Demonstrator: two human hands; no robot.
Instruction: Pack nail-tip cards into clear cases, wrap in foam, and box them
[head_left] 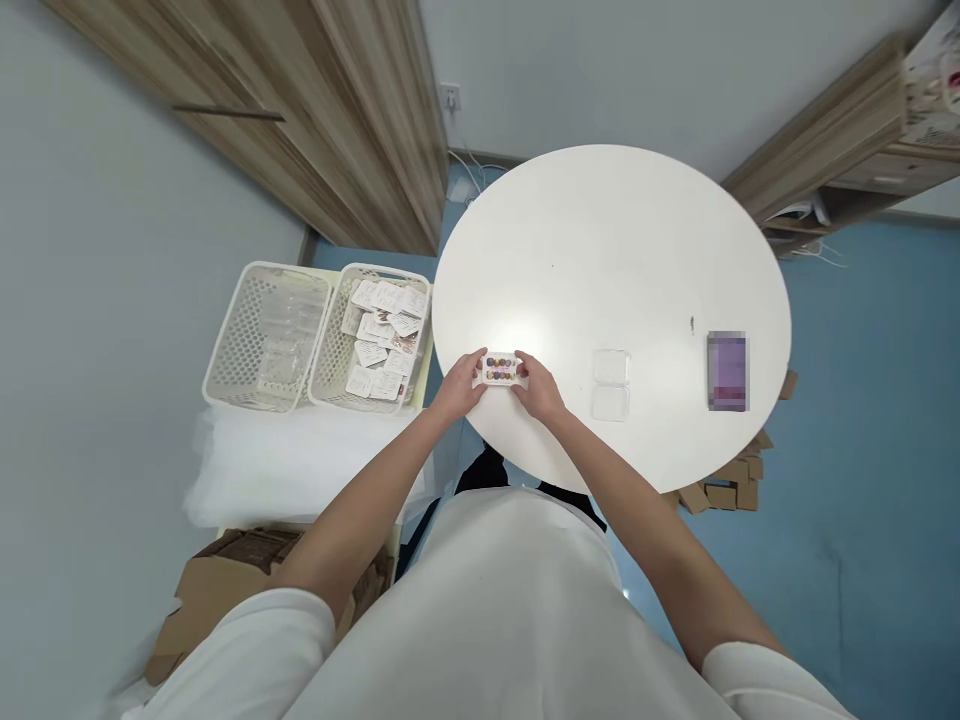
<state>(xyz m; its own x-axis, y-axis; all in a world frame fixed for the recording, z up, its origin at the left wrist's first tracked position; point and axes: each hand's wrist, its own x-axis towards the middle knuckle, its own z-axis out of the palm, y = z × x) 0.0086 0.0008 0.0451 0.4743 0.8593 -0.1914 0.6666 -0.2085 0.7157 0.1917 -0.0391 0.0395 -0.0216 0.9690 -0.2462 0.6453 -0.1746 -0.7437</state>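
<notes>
Between my two hands, over the near left part of the round white table (615, 240), is a small white card (499, 368) with two rows of round coloured pieces, mostly purple, brown and yellow. My left hand (460, 386) pinches its left end. Its right end is gripped by the fingers of my right hand (538, 388). To the right of my right hand lies a clear plastic hinged case (611, 385), opened flat on the tabletop. What the round pieces are is too small to tell.
Left of the table stand two white baskets: one (315, 385) holds many printed white cards, the other (217, 375) clear plastic cases. White wrapping sheet (300, 455) lies before them. A purple pixelated item (727, 372) sits at the table's right. Cardboard boxes (214, 600) lie below.
</notes>
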